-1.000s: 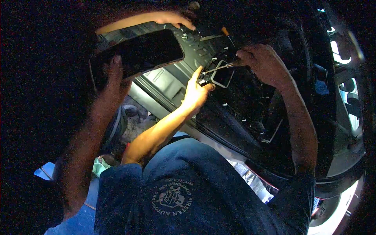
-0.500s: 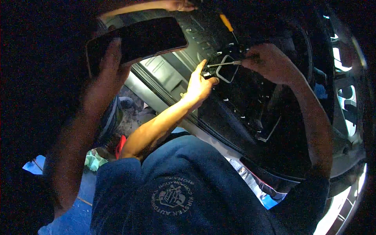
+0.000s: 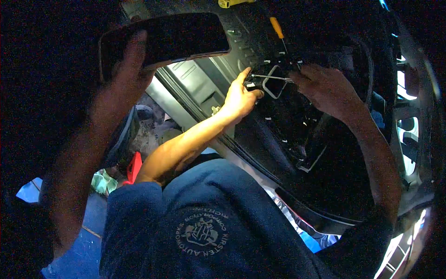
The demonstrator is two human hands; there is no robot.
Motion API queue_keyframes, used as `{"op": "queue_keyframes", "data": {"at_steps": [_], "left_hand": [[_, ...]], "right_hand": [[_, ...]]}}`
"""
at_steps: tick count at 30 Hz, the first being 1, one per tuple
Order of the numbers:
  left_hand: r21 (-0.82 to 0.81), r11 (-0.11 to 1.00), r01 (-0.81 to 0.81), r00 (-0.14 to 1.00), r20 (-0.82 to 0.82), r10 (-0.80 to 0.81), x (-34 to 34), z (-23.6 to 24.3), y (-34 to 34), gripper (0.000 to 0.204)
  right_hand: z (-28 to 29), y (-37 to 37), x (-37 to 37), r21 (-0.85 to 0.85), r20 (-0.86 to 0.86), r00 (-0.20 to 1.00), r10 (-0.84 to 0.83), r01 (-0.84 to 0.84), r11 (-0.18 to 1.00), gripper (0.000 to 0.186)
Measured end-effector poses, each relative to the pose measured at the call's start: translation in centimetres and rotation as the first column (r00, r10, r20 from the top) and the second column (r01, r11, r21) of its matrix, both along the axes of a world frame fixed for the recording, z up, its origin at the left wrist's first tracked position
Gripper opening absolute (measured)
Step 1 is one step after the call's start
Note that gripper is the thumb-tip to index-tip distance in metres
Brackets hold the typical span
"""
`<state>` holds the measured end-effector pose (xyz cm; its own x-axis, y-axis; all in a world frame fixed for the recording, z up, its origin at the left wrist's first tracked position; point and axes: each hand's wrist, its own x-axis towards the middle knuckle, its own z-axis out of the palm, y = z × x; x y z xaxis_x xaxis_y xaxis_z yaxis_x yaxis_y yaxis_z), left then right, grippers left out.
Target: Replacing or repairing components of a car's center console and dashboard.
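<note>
My left hand [image 3: 241, 98] reaches into a dark vehicle panel, lit by a bright light. Its index finger stretches to the end of a thin metal shaft [image 3: 272, 77], and the thumb lies apart from it beside a small dark fitting; the other fingers are hidden. On the right, in shadow, my right hand [image 3: 320, 86] is closed round the other end of this metal-shafted tool, its handle hidden in the fingers. A pale, rounded rectangular frame [image 3: 265, 87] lies under the shaft, between both hands.
Left of me, a co-worker's hand [image 3: 134, 63] holds a large dark phone [image 3: 186, 37]. An orange-handled screwdriver [image 3: 276, 28] lies beyond my hands, near a yellow object [image 3: 234, 3] cut off by the top edge. A red object [image 3: 134, 167] sits below by my left arm.
The view has shifted slightly. The lit forearm and hand at the top edge have left the picture, and a yellow object shows there. Both my hands stay at the shaft.
</note>
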<state>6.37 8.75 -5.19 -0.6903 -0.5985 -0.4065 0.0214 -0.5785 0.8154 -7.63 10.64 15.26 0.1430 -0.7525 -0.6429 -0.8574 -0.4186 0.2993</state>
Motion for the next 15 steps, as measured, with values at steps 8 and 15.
{"op": "queue_keyframes", "data": {"at_steps": [8, 15], "left_hand": [[-0.143, 0.99, -0.009, 1.0, -0.026, 0.005, -0.6, -1.2, 0.3, 0.075], [0.01, 1.0, 0.024, 0.994, -0.109, -0.022, -0.8, -1.8, 0.1, 0.077]], "right_hand": [[-1.1, 0.3, -2.6, 0.106, 0.427, 0.771, -0.472, 0.476, 0.873, 0.03], [0.0, -3.8, 0.5, 0.213, 0.288, 0.743, -0.604, 0.566, 0.797, 0.018]]}}
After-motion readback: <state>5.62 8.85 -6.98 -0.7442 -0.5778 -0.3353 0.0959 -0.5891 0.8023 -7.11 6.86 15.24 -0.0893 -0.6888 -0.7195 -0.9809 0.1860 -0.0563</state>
